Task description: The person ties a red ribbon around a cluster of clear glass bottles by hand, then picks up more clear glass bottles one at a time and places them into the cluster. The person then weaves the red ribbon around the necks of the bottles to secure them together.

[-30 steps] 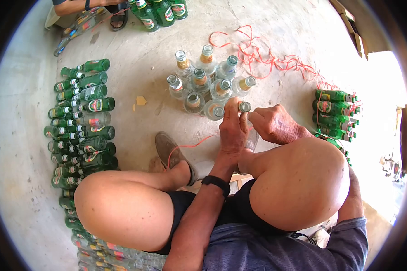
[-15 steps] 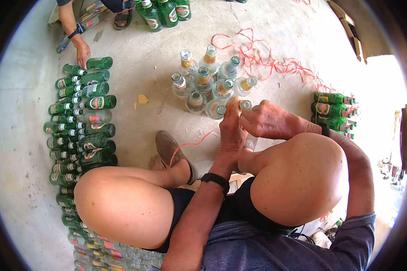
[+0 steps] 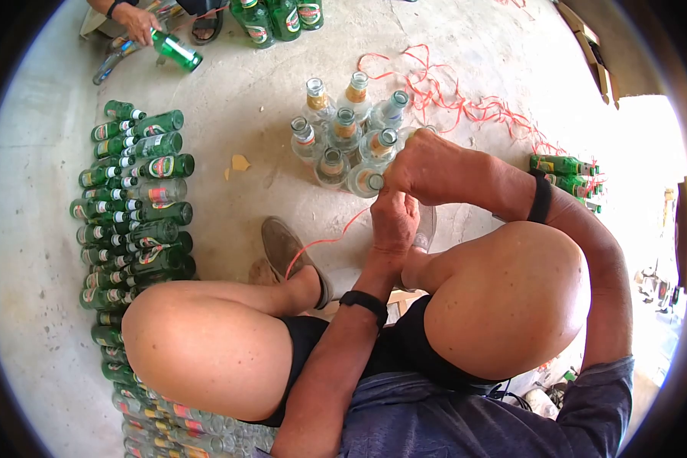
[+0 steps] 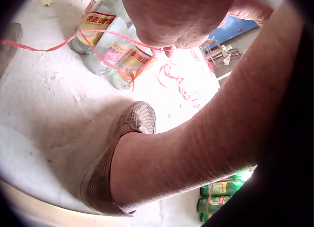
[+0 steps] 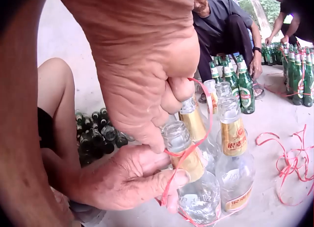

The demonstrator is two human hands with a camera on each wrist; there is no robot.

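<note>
A cluster of clear glass bottles (image 3: 345, 136) stands upright on the floor ahead of me, gold labels round their necks. Red plastic string (image 5: 185, 160) runs round the near bottles and up to both hands. My left hand (image 3: 395, 221) is at the near side of the cluster, pinching the string beside a bottle neck (image 5: 189, 163). Above it, my right hand (image 3: 444, 172) has its fingers curled round a loop of the same string, close over the bottle mouths. In the head view it hides the rightmost bottles. The left wrist view shows string crossing the labelled bottles (image 4: 98, 28).
Rows of green bottles (image 3: 164, 166) lie along the left. A string-bound green stack (image 3: 561, 166) is at right, and loose red string (image 3: 443, 91) tangles beyond the cluster. Another person's hand (image 3: 136, 23) holds a green bottle (image 3: 177, 50) near standing green bottles (image 3: 286, 19).
My right hand has moved up and left over the bottles, while my left stays nearly in place. The other person's hand reached to the row and lifted a green bottle away.
</note>
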